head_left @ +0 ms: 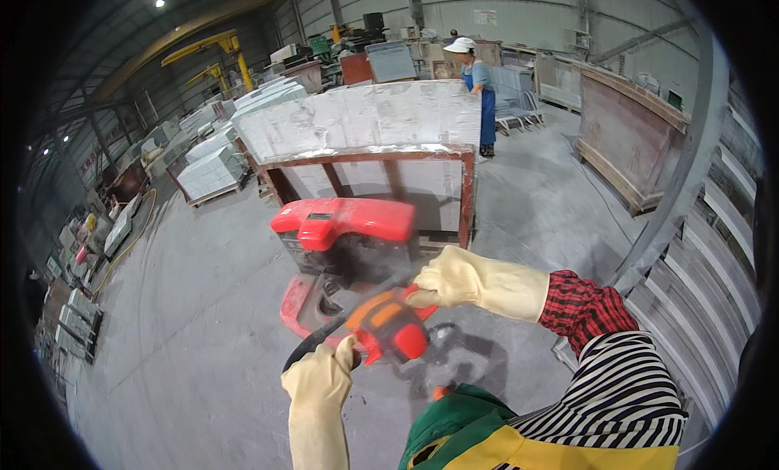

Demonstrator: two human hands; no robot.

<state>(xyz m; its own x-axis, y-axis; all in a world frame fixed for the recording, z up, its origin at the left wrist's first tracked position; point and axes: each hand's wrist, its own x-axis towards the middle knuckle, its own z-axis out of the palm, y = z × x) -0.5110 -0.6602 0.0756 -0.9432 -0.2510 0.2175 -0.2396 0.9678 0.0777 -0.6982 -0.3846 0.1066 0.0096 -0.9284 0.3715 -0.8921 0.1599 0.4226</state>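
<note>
Head view: gloved left hand (319, 374) and right hand (450, 278) close around the control handle (388, 320); red machine (361, 218) stands at eleven o'clock from it.

Red-and-orange control head (386, 321), gripped at both sides, held tilted, slightly blurred, red-hooded machine body (357, 220), positioned upright just beyond.

A pale ribbed metal wall (531, 22), bearing a small white rectangular sheet (485, 17), closes the far end. A dusty grey concrete floor (195, 308) carries a thin yellow hose (123, 253) at left. A tall yellow steel crane (242, 63) stands farther back; a small round white lamp (159, 3) glows overhead.
</note>
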